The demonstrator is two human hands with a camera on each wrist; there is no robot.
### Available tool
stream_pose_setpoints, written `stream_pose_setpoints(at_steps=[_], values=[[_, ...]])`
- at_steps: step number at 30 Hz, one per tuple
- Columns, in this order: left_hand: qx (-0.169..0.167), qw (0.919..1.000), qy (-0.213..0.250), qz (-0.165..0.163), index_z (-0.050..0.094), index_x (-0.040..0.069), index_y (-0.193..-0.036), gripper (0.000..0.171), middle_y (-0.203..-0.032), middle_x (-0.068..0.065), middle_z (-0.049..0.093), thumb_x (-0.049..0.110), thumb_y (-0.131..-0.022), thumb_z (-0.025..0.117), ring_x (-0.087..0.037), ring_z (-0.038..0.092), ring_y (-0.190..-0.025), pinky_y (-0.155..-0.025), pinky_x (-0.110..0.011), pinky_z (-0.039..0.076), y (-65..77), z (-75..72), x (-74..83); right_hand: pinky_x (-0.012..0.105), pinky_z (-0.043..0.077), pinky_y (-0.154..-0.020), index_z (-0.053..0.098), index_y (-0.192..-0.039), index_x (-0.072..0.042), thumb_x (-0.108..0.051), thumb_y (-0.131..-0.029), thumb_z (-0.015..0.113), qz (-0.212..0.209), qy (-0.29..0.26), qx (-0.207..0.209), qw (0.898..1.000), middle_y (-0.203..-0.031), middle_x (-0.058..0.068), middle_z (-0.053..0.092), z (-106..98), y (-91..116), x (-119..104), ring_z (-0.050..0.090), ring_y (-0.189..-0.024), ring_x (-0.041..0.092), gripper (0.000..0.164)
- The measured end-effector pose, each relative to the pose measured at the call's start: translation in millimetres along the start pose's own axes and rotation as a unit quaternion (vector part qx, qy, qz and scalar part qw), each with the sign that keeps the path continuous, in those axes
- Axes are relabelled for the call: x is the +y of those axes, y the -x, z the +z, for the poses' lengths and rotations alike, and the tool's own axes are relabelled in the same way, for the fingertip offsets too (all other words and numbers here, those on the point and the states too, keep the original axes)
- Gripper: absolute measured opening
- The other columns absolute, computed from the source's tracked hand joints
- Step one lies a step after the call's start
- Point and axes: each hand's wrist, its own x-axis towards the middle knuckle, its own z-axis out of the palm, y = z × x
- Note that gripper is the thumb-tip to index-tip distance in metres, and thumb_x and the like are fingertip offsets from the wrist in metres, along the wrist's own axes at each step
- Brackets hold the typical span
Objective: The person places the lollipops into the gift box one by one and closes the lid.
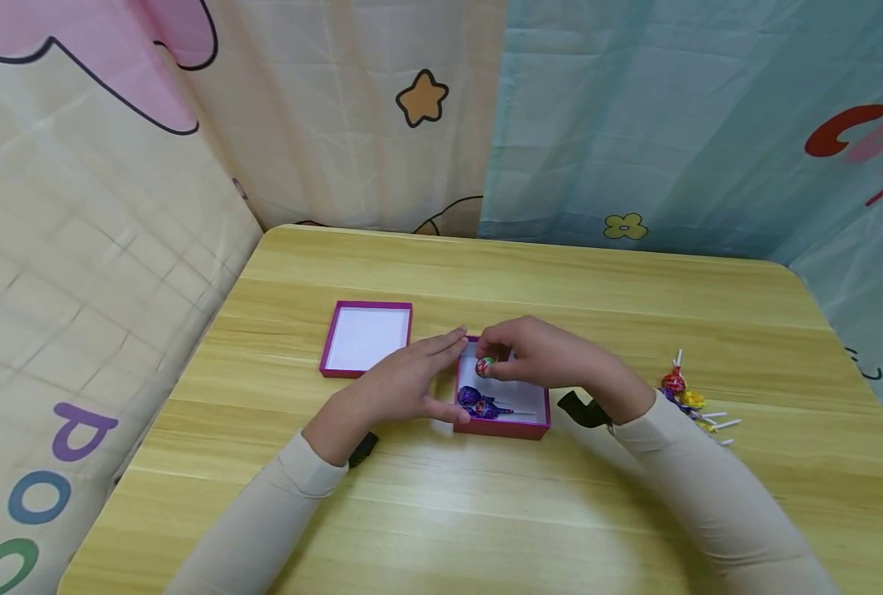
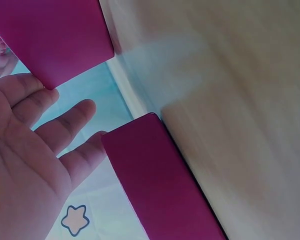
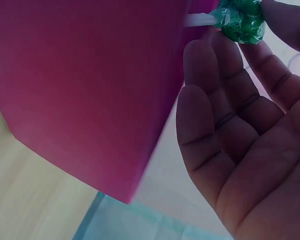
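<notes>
A pink box (image 1: 512,427) with a white inside stands on the table, holding purple-wrapped lollipops (image 1: 481,403) along its near side. My right hand (image 1: 541,355) reaches over the box and pinches a lollipop with a green and red wrapper (image 1: 484,367) between thumb and fingers. Its green wrapper (image 3: 242,22) and white stick show in the right wrist view, close to the box wall. My left hand (image 1: 404,380) lies along the box's left side, fingers extended and spread, with the thumb at the near left corner and fingertips by the far left corner.
The shallow pink lid (image 1: 370,339), white inside, lies left of the box. Several lollipops (image 1: 690,401) in red, yellow and purple wrappers are piled on the right of the wooden table (image 1: 486,512), beyond my right forearm. Printed curtains (image 1: 382,149) hang behind the table.
</notes>
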Motion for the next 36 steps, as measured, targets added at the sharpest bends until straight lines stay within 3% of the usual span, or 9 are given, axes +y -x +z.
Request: stream_pose_setpoints(at_steps=[10, 19, 36], values=[[-0.002, 1.0, 0.003, -0.001, 0.026, 0.013, -0.158, 0.109, -0.165, 0.004, 0.016, 0.076, -0.076, 0.062, -0.018, 0.022, -0.149, -0.117, -0.035, 0.026, 1.0, 0.1, 0.3, 0.031, 0.05, -0.073, 0.067, -0.096, -0.017, -0.018, -0.094, 0.071, 0.015, 0.015, -0.027, 0.999, -0.084, -0.006, 0.06, 9, -9, 6, 0.055, -0.08, 0.014, 0.004], [-0.007, 0.9999, 0.01, 0.002, 0.025, 0.011, -0.158, 0.109, -0.165, 0.002, 0.016, 0.075, -0.077, 0.063, -0.019, 0.022, -0.149, -0.117, -0.035, 0.026, 1.6, -0.5, -0.4, 0.029, 0.048, -0.071, 0.068, -0.095, -0.015, -0.016, -0.094, 0.071, -0.004, 0.077, -0.047, 0.996, -0.08, -0.008, 0.059, 18, -14, 10, 0.053, -0.075, 0.011, 0.004], [-0.009, 0.9998, 0.02, 0.002, 0.025, 0.013, -0.158, 0.108, -0.165, 0.004, 0.015, 0.075, -0.077, 0.062, -0.018, 0.021, -0.149, -0.117, -0.035, 0.026, 0.9, -1.0, 0.0, 0.03, 0.05, -0.079, 0.07, -0.102, -0.013, -0.018, -0.093, 0.071, 0.024, 0.119, -0.065, 0.99, -0.085, -0.007, 0.062, 27, -17, 18, 0.056, -0.078, 0.013, 0.01]])
